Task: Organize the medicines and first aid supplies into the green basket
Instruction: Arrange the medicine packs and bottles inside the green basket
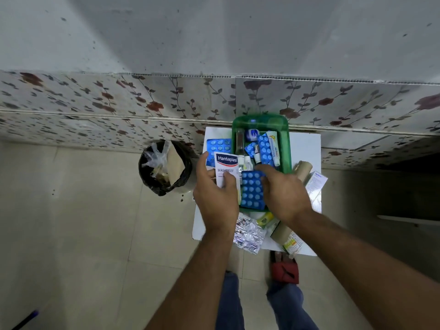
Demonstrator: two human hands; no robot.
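Hands [215,196] grip plaster box [226,169], blue blister strip [252,189].

Grey wall [214,32], dark specks. Floral tile band [95,103] below it. Pale tiled floor [83,234]. Small white counter [306,148] against wall, black-lined bin [164,166] beside it.

The basket [287,139] sits at the tabletop's [304,146] far edge, holding tubes and blister packs. One blister strip [217,145] lies left of it. A foil strip [248,234] lies near the front edge, perhaps overhanging. A bin [164,166] stands on the floor, left.
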